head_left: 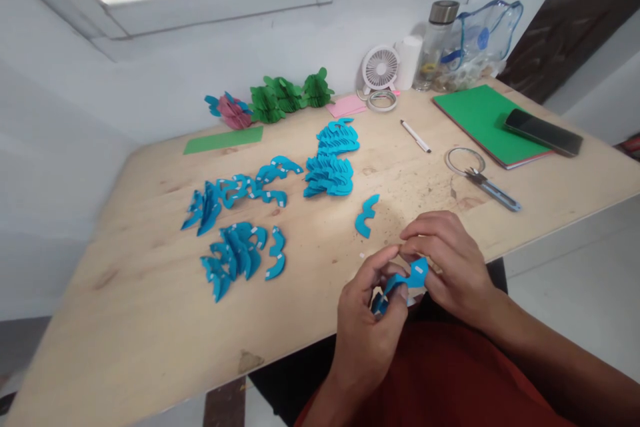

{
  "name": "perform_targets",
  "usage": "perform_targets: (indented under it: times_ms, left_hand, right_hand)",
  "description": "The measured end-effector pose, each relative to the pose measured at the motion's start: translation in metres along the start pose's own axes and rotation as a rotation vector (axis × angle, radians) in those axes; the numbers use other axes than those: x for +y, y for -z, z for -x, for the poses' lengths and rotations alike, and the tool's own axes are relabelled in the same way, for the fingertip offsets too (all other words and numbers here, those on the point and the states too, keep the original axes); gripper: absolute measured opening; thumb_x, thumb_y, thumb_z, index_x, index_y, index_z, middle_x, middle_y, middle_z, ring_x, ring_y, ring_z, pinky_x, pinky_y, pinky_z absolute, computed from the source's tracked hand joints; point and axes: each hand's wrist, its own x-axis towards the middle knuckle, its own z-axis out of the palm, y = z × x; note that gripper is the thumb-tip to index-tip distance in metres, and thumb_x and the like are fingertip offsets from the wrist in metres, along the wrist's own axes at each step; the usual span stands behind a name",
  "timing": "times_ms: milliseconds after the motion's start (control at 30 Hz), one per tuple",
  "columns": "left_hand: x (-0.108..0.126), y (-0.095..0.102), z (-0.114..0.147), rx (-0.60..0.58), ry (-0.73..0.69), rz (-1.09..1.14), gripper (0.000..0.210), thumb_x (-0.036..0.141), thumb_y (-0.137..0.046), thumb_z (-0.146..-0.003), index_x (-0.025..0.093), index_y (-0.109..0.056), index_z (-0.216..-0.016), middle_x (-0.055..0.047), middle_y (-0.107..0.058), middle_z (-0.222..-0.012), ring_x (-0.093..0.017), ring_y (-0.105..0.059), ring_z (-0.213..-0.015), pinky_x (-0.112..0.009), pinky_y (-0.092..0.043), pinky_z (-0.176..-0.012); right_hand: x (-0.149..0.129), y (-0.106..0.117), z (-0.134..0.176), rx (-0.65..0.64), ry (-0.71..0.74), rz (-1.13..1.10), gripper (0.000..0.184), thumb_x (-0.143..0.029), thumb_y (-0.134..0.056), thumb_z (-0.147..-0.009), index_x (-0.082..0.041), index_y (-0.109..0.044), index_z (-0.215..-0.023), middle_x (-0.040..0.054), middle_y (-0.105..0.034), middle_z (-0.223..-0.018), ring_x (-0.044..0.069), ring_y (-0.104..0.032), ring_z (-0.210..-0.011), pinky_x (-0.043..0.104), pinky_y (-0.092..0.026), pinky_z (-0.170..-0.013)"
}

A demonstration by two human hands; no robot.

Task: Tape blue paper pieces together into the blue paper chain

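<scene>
Between my two hands, above the table's front edge, is a blue paper cutout [418, 273] with a small white tape piece on it. My left hand [373, 310] is closed on its left part, thumb on top. My right hand [450, 260] has its fingers curled at the cutout's right end, some of them hidden behind the paper. One loose wavy blue cutout [367, 216] lies on the table just beyond my hands. To the left are several blue cutouts with white tape bits [235, 250], some standing folded. Farther back sits a stack of blue cutouts [329, 175].
Green paper shapes [284, 97] and a pink and blue one [233, 110] stand by the wall. A small fan [380, 69], glass bottle [437, 47], tape roll [465, 161], scissors or snips [495, 190], pen [415, 136], green sheets [485, 117] and phone [543, 132] are on the table.
</scene>
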Motion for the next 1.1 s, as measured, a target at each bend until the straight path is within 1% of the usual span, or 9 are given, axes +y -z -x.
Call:
perform_targets:
  times_ms: [167,333,500,567,667,867,1100]
  left_hand:
    - [0.001,0.0005,-0.0018,0.009,0.021,0.017,0.038,0.007,-0.058,-0.075,0.024,-0.061,-0.109,0.001,-0.07,-0.094,-0.011,-0.064,-0.086,-0.02,-0.051,-0.079]
    - [0.0053,-0.0005,-0.0037,0.02,0.088,0.114,0.034,0.006,-0.059,-0.073,0.021,-0.063,-0.103,0.0,-0.07,-0.089,-0.012,-0.065,-0.084,-0.02,-0.053,-0.077]
    - [0.0047,-0.0012,-0.0041,0.02,0.112,0.158,0.037,0.006,-0.059,-0.073,0.022,-0.063,-0.106,0.001,-0.069,-0.085,-0.011,-0.065,-0.078,-0.019,-0.054,-0.069]
    - [0.0044,-0.0009,-0.0042,0.019,0.106,0.157,0.038,0.006,-0.059,-0.072,0.022,-0.063,-0.107,0.0,-0.069,-0.085,-0.011,-0.065,-0.078,-0.019,-0.054,-0.069]
    - [0.0053,-0.0002,-0.0039,0.022,0.095,0.143,0.039,0.005,-0.059,-0.072,0.021,-0.063,-0.108,0.0,-0.069,-0.084,-0.012,-0.065,-0.076,-0.02,-0.055,-0.069]
    - [0.0084,-0.0003,-0.0015,0.0,0.077,0.09,0.041,0.007,-0.058,-0.073,0.02,-0.062,-0.111,-0.002,-0.07,-0.086,-0.013,-0.066,-0.076,-0.023,-0.055,-0.07]
    - [0.0067,-0.0001,-0.001,0.005,0.054,0.037,0.04,0.006,-0.058,-0.074,0.019,-0.062,-0.111,-0.003,-0.071,-0.089,-0.014,-0.066,-0.08,-0.023,-0.054,-0.073]
  right_hand:
    - [0.0021,-0.0006,-0.0006,-0.037,0.019,0.001,0.02,0.0,-0.045,-0.078,-0.015,-0.053,-0.089,0.0095,-0.06,-0.095,0.021,-0.053,-0.092,0.038,-0.042,-0.078]
    - [0.0029,-0.0009,0.0,-0.077,0.026,-0.035,0.019,-0.002,-0.043,-0.081,-0.016,-0.052,-0.091,0.0092,-0.06,-0.095,0.02,-0.053,-0.092,0.037,-0.042,-0.08]
    - [0.002,0.001,0.0008,-0.116,-0.02,-0.104,0.018,-0.003,-0.044,-0.081,-0.017,-0.052,-0.09,0.0084,-0.059,-0.096,0.02,-0.052,-0.092,0.037,-0.042,-0.08]
    - [0.0012,0.0014,0.001,-0.12,-0.036,-0.125,0.017,-0.004,-0.044,-0.082,-0.017,-0.051,-0.089,0.0082,-0.059,-0.096,0.02,-0.052,-0.092,0.037,-0.042,-0.08]
    - [-0.0001,0.001,0.0014,-0.096,-0.057,-0.127,0.016,-0.005,-0.046,-0.083,-0.018,-0.052,-0.089,0.0078,-0.059,-0.095,0.02,-0.053,-0.091,0.036,-0.043,-0.079]
    - [-0.0029,0.0006,0.0005,0.005,-0.085,-0.093,0.014,-0.007,-0.049,-0.083,-0.02,-0.054,-0.088,0.0059,-0.06,-0.089,0.02,-0.054,-0.087,0.036,-0.044,-0.075]
    - [-0.0037,0.0003,0.0002,0.012,-0.097,-0.112,0.014,-0.007,-0.051,-0.083,-0.02,-0.055,-0.088,0.0062,-0.06,-0.089,0.02,-0.055,-0.087,0.036,-0.045,-0.073]
